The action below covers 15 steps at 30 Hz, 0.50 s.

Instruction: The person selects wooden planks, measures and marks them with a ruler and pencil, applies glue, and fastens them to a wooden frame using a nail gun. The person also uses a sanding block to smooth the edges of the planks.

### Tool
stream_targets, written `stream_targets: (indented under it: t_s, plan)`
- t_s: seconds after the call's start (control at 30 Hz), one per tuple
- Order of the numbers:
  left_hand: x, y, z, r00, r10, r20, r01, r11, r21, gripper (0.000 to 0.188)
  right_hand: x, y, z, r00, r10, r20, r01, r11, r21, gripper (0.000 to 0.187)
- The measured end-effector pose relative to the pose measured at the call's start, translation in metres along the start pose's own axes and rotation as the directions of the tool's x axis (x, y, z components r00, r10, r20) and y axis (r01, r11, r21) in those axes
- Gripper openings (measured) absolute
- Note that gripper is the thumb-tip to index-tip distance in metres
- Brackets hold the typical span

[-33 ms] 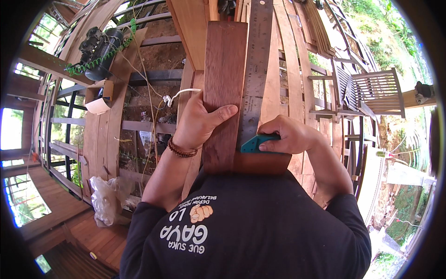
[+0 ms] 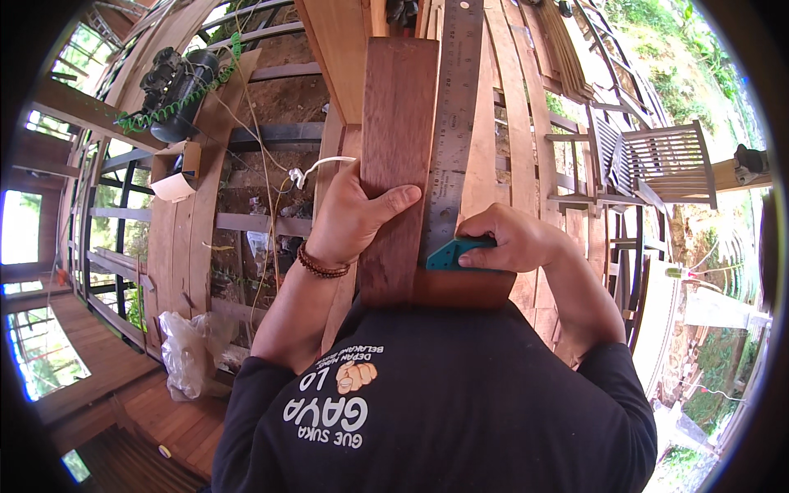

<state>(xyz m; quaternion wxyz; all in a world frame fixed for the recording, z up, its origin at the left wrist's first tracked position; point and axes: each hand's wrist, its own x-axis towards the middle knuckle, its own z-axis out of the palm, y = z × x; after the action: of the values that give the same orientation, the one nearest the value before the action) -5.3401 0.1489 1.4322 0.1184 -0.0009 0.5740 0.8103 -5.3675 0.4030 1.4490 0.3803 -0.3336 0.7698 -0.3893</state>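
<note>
A reddish-brown wooden board (image 2: 398,123) points away from me, its near end close to my shirt. My left hand (image 2: 353,215), with a beaded bracelet at the wrist, grips its left side, thumb lying across the top face; the other fingers are hidden beneath. Closed around the teal handle of a try square (image 2: 448,185) is my right hand (image 2: 511,238). The square's steel, graduated blade runs along the board's right side and reaches past its far end. Under the handle is another brown wooden piece (image 2: 464,289), close to my stomach.
An air compressor (image 2: 182,94) with a green coiled hose stands at the far left, near an open cardboard box (image 2: 176,171). Plastic bags (image 2: 187,353) lie at the lower left. To the right is a slatted wooden chair (image 2: 662,164). Gaps show between the floor planks (image 2: 185,255).
</note>
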Motion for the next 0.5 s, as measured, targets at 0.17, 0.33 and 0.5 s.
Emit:
stream_targets:
  t_s: [0.17,0.33,0.5]
  plan:
    - [-0.0013,0.0004,-0.0004,1.000,0.017,-0.017,-0.016,0.999,0.041,0.057,0.0001,-0.0037,-0.0010,0.998,0.054,0.018,-0.054,0.998,-0.016,0.024]
    - [0.0006,0.0004,-0.0002,1.000,0.004,0.006,-0.004,1.000,0.030,0.057,0.0003,-0.0028,-0.0006,0.998,0.064,0.021,-0.064,0.998,-0.019,0.024]
    - [-0.0007,0.0005,0.0004,0.998,0.055,0.030,-0.056,0.997,0.046,0.039,0.0013,-0.0015,0.0011,0.998,0.058,0.030,-0.058,0.998,0.005,0.023]
